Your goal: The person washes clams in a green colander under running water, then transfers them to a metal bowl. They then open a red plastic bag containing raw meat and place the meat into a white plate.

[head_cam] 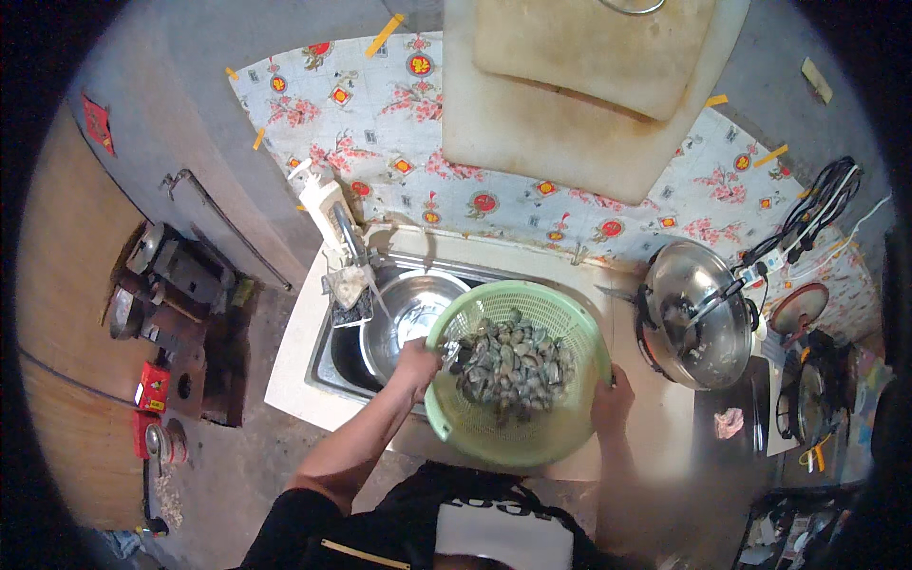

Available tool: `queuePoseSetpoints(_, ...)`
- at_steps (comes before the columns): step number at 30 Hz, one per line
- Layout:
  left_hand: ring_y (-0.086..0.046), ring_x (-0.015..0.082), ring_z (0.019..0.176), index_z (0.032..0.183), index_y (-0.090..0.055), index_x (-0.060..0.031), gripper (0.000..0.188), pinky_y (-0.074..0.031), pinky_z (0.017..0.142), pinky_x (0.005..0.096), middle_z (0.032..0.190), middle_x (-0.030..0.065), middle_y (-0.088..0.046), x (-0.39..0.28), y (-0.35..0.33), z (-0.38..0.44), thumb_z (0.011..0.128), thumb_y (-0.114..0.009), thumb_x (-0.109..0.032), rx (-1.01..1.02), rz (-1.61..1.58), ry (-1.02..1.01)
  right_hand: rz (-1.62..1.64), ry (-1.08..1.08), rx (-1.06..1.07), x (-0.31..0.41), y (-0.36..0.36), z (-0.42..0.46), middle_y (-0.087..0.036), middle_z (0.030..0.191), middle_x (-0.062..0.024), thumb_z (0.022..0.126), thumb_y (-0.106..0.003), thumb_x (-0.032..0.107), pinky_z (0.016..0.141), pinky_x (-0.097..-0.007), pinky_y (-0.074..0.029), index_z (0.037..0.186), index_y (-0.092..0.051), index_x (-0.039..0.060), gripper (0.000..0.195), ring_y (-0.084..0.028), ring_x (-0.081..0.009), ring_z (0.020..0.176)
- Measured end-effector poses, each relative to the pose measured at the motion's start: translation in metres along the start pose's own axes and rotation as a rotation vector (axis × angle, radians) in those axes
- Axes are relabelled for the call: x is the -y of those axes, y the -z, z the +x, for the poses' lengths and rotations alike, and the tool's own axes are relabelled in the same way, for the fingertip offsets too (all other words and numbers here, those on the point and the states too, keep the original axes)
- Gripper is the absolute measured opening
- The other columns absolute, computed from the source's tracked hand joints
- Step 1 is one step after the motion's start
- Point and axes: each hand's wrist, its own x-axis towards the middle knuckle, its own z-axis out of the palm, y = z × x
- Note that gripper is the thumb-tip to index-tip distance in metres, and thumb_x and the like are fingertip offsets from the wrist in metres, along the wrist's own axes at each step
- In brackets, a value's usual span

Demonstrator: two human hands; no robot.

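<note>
My left hand point(419, 365) grips the left rim of a green plastic colander point(491, 442), and my right hand point(614, 405) holds the right rim. Inside lies a heap of grey shellfish point(516, 363), apparently clams. Something small and shiny, too unclear to name, shows by my left fingers. The colander is tilted and covers much of the sink's right side. Left of it, a stainless steel basin point(410, 303) sits in the sink point(324, 363), partly hidden by the colander. A thin stream of water falls into this basin from the faucet point(349, 235).
A white pump bottle point(324, 203) and a rack with a cloth point(349, 288) stand by the faucet. To the right are a large steel pot point(702, 320) with a utensil, a knife point(616, 292) and a power strip point(759, 267). Cutting boards point(548, 135) lean against the wall behind.
</note>
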Motion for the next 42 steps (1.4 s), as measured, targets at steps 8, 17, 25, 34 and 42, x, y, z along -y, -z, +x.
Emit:
queuePoseSetpoints(8, -0.056, 0.0158, 0.069, 0.109, -0.056, 0.0039, 0.043, -0.045, 0.063, 0.0291, 0.088, 0.0125, -0.063, -0.001, 0.006, -0.049, 0.067, -0.049, 0.006, -0.05, 0.092, -0.288, 0.335, 0.034, -0.171, -0.008, 0.004, -0.016, -0.058, 0.103, -0.0181, 0.08, -0.05, 0.002, 0.077, -0.034, -0.049, 0.113, -0.05, -0.0041, 0.034, -0.059, -0.0255, 0.09)
queuePoseSetpoints(17, -0.054, 0.0128, 0.071, 0.106, -0.059, 0.0024, 0.044, -0.044, 0.062, 0.0266, 0.097, 0.0089, -0.063, 0.015, 0.014, -0.03, 0.064, -0.047, 0.01, -0.017, 0.021, -0.317, 0.128, -0.04, -0.112, 0.019, 0.014, -0.009, -0.061, 0.097, -0.0158, 0.078, -0.052, 0.003, 0.073, -0.0339, -0.049, 0.111, -0.053, -0.0014, 0.034, -0.061, -0.0247, 0.085)
queuePoseSetpoints(25, -0.055, 0.0157, 0.07, 0.107, -0.057, 0.0043, 0.046, -0.044, 0.064, 0.026, 0.089, 0.0088, -0.061, 0.031, 0.0, 0.007, 0.063, -0.049, 0.01, -0.009, 0.01, 0.08, 0.117, 0.043, -0.106, -0.022, -0.014, 0.001, -0.062, 0.092, -0.0142, 0.076, -0.053, 0.003, 0.072, -0.0324, -0.048, 0.11, -0.053, -0.0005, 0.034, -0.061, -0.0221, 0.08)
queuePoseSetpoints(34, -0.058, 0.0144, 0.085, 0.111, -0.057, 0.0027, 0.046, -0.045, 0.074, 0.0243, 0.105, 0.0107, -0.062, -0.004, 0.015, -0.074, 0.066, -0.046, 0.007, -0.047, 0.025, -0.517, 0.322, 0.034, -0.191, 0.022, 0.032, -0.021, -0.061, 0.092, -0.0153, 0.077, -0.051, 0.002, 0.07, -0.0315, -0.048, 0.112, -0.051, -0.0017, 0.035, -0.06, -0.0208, 0.08)
queuePoseSetpoints(42, -0.054, 0.014, 0.061, 0.101, -0.061, 0.0023, 0.036, -0.045, 0.059, 0.0296, 0.07, 0.01, -0.061, 0.044, -0.012, 0.007, 0.067, -0.051, 0.001, -0.062, 0.032, -0.124, 0.051, -0.088, 0.002, -0.013, -0.007, 0.001, -0.061, 0.09, -0.0163, 0.073, -0.05, -0.001, 0.072, -0.0339, -0.047, 0.108, -0.055, 0.0004, 0.035, -0.061, -0.0237, 0.079)
